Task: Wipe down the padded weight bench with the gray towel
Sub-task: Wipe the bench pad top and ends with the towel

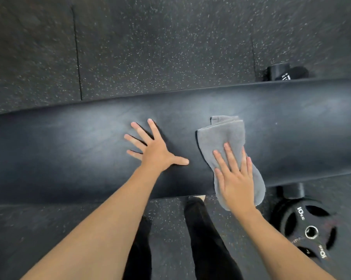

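Left hand: the left hand point(157, 151) lies flat on the desk point(69, 150), fingers point(139, 128) spread wide and thumb pointing toward the towel; the bare forearm reaches in from the lower left
Right hand: the right hand point(236, 178) rests palm-down on the gray towel point(223, 142), fingers straight and close together, pressing rather than pinching; the wrist sits over the near edge of the desk
Towel position: folded in several layers on the padded top, just right of the left hand and apart from it; its far end lies past the fingertips toward the middle of the pad; its near end hangs over the front edge under the right wrist
Surroundings: a black weight plate point(310, 231) marked 10 kg lies on the speckled rubber floor point(150, 47) below the near edge, right of the right arm; a dark cylindrical part point(293, 189) shows just above it; another dark object point(285, 72) with white lettering sits beyond the far edge, too blurred to name; legs in black trousers point(207, 239) stand between the arms
Desk surface: long, black, padded, running left to right across the view; it shows a dull sheen with pale streaks
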